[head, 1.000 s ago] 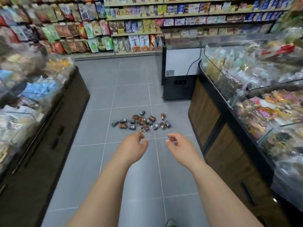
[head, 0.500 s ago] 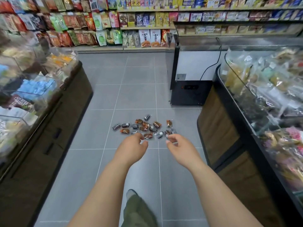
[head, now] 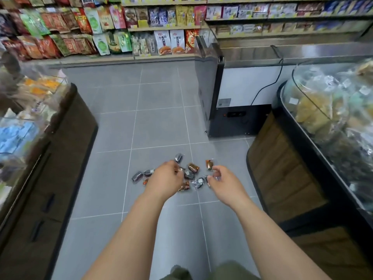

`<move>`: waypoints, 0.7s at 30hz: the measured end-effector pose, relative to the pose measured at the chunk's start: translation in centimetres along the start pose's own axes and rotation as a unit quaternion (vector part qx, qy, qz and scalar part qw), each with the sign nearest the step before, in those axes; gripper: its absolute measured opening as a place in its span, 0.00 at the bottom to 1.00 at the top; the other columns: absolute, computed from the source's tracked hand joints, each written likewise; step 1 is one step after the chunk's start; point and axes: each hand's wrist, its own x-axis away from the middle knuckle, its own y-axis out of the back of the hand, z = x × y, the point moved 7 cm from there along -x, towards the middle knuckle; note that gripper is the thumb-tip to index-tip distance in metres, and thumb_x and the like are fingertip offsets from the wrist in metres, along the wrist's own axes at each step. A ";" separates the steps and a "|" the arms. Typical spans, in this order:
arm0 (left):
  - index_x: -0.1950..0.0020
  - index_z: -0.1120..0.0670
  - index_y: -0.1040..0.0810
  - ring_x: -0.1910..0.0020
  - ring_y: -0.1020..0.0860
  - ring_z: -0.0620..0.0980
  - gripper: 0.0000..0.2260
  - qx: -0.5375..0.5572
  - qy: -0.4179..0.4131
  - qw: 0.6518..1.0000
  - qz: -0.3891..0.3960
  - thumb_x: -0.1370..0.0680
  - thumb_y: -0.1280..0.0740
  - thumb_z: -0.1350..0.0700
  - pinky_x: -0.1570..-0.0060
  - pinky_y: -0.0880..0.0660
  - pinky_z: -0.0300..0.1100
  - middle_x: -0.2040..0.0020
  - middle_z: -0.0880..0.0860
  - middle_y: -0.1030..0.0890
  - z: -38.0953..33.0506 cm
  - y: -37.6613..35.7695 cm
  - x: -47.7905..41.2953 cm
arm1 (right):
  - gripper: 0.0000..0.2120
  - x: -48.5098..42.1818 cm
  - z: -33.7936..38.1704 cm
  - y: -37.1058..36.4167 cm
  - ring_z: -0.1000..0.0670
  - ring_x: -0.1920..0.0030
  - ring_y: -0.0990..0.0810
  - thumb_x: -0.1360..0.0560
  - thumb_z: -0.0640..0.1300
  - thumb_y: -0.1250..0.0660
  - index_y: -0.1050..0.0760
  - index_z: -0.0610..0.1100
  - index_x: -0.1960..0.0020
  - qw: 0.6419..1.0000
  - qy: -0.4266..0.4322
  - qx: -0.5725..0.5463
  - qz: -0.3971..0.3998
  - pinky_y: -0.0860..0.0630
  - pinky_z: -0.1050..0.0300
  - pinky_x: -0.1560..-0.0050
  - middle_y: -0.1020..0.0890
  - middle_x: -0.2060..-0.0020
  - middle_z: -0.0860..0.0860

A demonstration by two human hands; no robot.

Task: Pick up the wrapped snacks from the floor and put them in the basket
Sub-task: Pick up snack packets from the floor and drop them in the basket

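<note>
Along the left edge of the floor [head: 161, 126], a dark display counter [head: 66, 150] is seen, its clear bins [head: 30, 110] filled with blurred packets in orange, pale and blue wrappers. Against the far edge, wall shelves [head: 165, 28] are packed with hanging snack bags in red, green and white. On the grey tiles between the counters, the wrapped snacks [head: 193, 167] are scattered in a loose cluster (some dark and silvery, some orange-brown), partly covered by both hands. The left hand [head: 164, 181] is held over the middle of the cluster, back upward, fingers curled down toward the packets; whether one is pinched cannot be told. The right hand [head: 223, 185] is placed at the cluster's right side, its fingers curled in with something clear and crinkly seemingly nipped at the tips, just beside a silver packet [head: 198, 181]. Further right, a white and black chest freezer [head: 242, 102] is set, and along the right edge a wood-fronted counter [head: 282, 178] carries curved clear bins [head: 327, 110] heaped with bagged yellowish and dark goods.
</note>
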 end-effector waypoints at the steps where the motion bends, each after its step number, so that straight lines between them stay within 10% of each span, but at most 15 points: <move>1: 0.39 0.54 0.26 0.42 0.25 0.55 0.13 -0.001 0.001 1.000 0.001 0.22 0.41 0.54 0.47 0.30 0.44 0.41 0.54 0.23 0.0 0.1 -1.2 | 0.17 -1.1 0.2 0.0 0.48 0.41 0.26 0.22 0.47 0.37 0.30 0.44 0.35 1.000 -0.004 -0.002 -0.001 0.34 0.60 0.43 0.25 0.40 0.46; 21: 0.31 0.54 0.32 0.44 0.24 0.57 0.19 0.010 0.064 0.998 -0.007 0.21 0.39 0.55 0.45 0.32 0.43 0.32 0.55 0.32 -3.9 -2.8 -28.8 | 0.19 -31.8 -2.2 2.1 0.48 0.38 0.27 0.22 0.50 0.39 0.31 0.43 0.34 0.993 -0.072 0.000 0.091 0.35 0.61 0.41 0.28 0.36 0.45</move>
